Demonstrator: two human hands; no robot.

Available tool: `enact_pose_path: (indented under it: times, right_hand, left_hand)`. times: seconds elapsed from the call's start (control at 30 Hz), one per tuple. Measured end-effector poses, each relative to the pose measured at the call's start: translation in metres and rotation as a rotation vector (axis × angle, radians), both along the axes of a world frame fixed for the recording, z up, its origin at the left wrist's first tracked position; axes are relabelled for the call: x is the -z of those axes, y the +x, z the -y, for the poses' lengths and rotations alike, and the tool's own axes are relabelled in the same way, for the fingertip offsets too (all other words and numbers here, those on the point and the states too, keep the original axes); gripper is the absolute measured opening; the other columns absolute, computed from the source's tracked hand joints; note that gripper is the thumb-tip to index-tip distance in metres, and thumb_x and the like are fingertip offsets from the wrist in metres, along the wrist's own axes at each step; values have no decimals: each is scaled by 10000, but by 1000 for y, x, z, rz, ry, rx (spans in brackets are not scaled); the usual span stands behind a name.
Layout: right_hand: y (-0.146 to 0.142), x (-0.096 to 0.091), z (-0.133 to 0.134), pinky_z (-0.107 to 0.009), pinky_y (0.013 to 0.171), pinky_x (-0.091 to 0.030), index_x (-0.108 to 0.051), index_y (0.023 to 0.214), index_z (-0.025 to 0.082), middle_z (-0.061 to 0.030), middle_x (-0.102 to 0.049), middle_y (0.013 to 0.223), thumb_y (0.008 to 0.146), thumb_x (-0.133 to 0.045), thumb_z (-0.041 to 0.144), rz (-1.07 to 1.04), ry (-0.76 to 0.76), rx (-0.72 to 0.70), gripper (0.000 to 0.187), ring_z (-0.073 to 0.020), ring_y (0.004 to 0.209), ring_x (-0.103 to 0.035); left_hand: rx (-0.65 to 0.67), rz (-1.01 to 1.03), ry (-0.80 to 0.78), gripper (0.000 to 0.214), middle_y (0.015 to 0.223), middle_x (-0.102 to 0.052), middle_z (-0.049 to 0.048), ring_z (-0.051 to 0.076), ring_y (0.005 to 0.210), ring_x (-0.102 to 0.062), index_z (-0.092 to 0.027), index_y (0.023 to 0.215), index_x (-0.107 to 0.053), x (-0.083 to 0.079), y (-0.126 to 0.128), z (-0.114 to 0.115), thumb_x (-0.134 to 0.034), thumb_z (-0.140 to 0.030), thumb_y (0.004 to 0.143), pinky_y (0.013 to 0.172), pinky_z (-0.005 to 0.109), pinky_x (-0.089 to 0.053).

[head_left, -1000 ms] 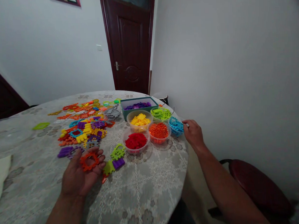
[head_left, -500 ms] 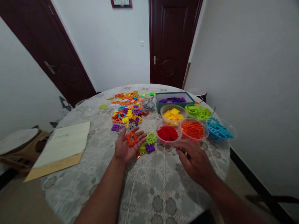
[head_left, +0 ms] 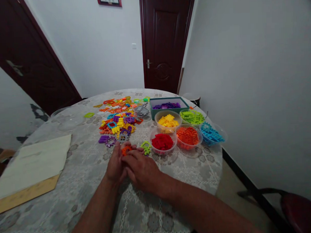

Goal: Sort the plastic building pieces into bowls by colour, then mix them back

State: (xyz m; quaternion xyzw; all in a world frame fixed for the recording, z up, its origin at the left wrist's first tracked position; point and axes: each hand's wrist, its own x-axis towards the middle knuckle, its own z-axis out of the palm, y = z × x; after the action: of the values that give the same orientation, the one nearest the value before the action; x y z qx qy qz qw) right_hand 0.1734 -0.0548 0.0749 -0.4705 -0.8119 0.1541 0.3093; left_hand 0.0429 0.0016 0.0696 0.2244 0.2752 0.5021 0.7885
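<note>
Now, left edge of the table (head_left: 158,201) first: pale sheet (head_left: 34,161) lying on a brown board (head_left: 23,196), well apart from my hands. Toward the far edge, left of middle, a loose pile (head_left: 117,123) of flat, toothed plastic pieces in many colours. Two purple pieces (head_left: 106,140) lie at its near side, a little apart from it.

Middle of the table, toward the near edge: my left hand (head_left: 115,167), fingers curled up around the orange piece (head_left: 126,150). Only a toothed bit of it shows past the fingertips. Whether it rests on the cloth or is lifted clear, I cannot tell. My right hand (head_left: 143,169) lies against the left, palm down, fingers bent, tips reaching the same piece. Whether they pinch it or only touch it is hidden. A green piece (head_left: 146,147) lies on the cloth just right of the orange one, in neither hand.

Handling, as I judge it: light, stiff moulded plastic, not fragile. Smooth faces, so likely slippery if pressed flat. Better taken by two opposite edges, where the teeth give the fingertips purchase.

Right of my hands, clear round bowls, one colour each: red bowl (head_left: 162,143) nearest, orange bowl (head_left: 188,136) just beside it, blue bowl (head_left: 211,134) at the right edge. Behind them, yellow bowl (head_left: 168,120) and green bowl (head_left: 192,117). Toward the far edge, a teal box (head_left: 168,112) of purple bits, with a small grey bowl (head_left: 141,111) just left of it.
</note>
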Motion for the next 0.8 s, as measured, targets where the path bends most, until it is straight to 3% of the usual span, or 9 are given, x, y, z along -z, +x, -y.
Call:
enact_pose_path:
  times: [0.1, 0.23, 0.33, 0.47, 0.57, 0.67, 0.8]
  right_hand:
    - [-1, 12, -4, -347, 999, -566, -631, 1301, 255, -68, -651, 1362, 1023, -609, 224, -58, 11, 28, 280, -223, 1238, -628]
    - [6, 19, -5, -353, 982, -555, -656, 1107, 224, -66, -707, 1153, 1000, -581, 173, -193, 53, 47, 140, -216, 1122, -656]
    - [14, 12, -3, -335, 934, -560, -661, 1170, 215, -61, -738, 1131, 972, -578, 147, -371, 70, 118, 226, -196, 1025, -691]
    - [36, -10, 1, -313, 915, -568, -688, 1250, 219, -51, -786, 1136, 977, -597, 181, -497, 56, 206, 290, -182, 996, -732]
    - [72, -29, 4, -301, 868, -572, -728, 1205, 223, -48, -797, 1097, 988, -605, 239, -464, 122, 307, 249, -176, 930, -735]
    - [124, -41, 6, -316, 839, -569, -746, 1163, 218, -51, -790, 1046, 979, -594, 268, -370, 242, 533, 244, -184, 868, -720]
    - [193, -40, 2, -371, 879, -566, -755, 1075, 197, -83, -792, 1003, 960, -566, 305, -182, 340, 772, 246, -225, 876, -720]
  left_hand:
    - [-19, -14, 13, 299, 900, -732, 35, 240, 886, -784, -208, 973, -647, 4, 3, 1, -627, -502, 1028, 831, 386, -654]
    - [54, -1, 65, 332, 942, -734, 62, 238, 893, -763, -194, 971, -668, 6, 3, 3, -683, -525, 988, 825, 363, -651]
    - [84, 26, 121, 370, 954, -734, 78, 249, 884, -749, -188, 989, -688, 5, 0, 1, -711, -555, 953, 821, 391, -656]
    - [-6, 14, 146, 380, 934, -731, 83, 251, 847, -732, -184, 952, -707, 4, -7, -7, -706, -564, 934, 804, 428, -660]
    - [-135, -15, 124, 392, 826, -697, 62, 239, 805, -716, -183, 860, -709, 5, -12, -13, -706, -572, 907, 819, 449, -662]
    - [-274, -47, 106, 353, 776, -668, 34, 207, 762, -688, -186, 812, -703, 8, -16, -18, -732, -533, 870, 828, 454, -663]
    - [-415, -92, 85, 289, 735, -640, 9, 183, 717, -655, -187, 762, -677, 10, -20, -24, -759, -460, 809, 781, 426, -659]
